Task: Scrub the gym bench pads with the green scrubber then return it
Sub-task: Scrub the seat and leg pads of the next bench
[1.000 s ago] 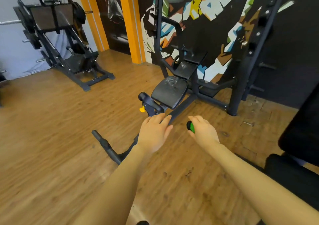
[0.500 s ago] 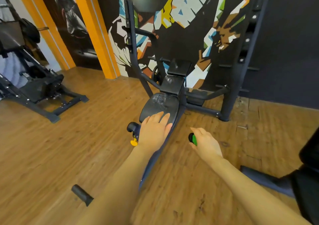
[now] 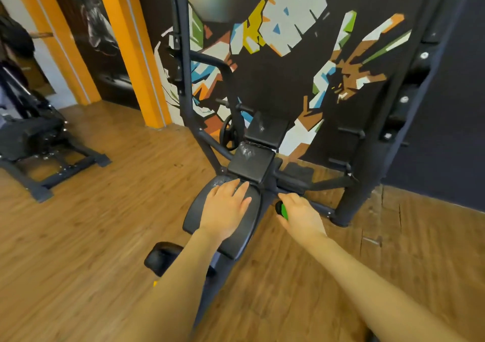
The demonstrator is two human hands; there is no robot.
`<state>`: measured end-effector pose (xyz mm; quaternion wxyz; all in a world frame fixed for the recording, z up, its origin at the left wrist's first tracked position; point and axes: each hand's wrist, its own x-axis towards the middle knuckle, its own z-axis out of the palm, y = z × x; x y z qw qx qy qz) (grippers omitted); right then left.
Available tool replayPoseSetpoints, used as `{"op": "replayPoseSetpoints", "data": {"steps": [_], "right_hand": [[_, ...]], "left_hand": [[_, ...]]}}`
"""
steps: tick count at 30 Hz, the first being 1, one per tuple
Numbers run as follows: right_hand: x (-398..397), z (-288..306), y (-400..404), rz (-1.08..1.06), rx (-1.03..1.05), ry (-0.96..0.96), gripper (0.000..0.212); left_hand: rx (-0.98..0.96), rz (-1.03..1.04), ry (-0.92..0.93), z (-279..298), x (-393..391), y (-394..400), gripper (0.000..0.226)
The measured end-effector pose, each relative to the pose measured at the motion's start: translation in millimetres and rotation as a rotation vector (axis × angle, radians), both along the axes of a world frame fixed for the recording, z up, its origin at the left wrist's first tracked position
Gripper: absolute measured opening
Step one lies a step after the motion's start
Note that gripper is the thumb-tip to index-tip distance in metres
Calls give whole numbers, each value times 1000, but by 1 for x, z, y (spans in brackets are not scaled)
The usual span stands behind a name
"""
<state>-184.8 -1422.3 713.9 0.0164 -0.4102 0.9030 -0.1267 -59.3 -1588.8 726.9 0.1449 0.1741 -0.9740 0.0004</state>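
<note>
Resting flat with fingers spread, the left hand [image 3: 226, 207] is lying on the seat pad [image 3: 194, 210], while the right hand [image 3: 301, 214] is gripping the green scrubber [image 3: 282, 209] just beyond the pad's right edge, above open wooden floor [image 3: 91, 223].

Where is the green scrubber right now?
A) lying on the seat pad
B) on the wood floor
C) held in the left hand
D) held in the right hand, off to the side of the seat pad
D: the right hand is curled round the green scrubber beside the seat pad, over the floor, while the left hand rests flat and open on that pad.
</note>
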Motion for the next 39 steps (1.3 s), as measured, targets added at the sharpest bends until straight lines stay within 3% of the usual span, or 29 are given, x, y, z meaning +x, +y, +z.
{"op": "replayPoseSetpoints", "data": {"steps": [11,18,27,39], "right_hand": [[-167,10,-104,32,36,27,59],[-255,-3,-186,-6,29,4,60],[-366,-20,-303,-113,32,-71,56],[-485,-74,-346,-220,10,-116,56]], "left_hand": [[-34,25,-28,-1,-160,-100,52],[-41,-44,5,-15,-265,-187,43],[-15,-188,-62,-31,-404,-319,53],[8,-221,-159,-95,-519,-369,55]]}}
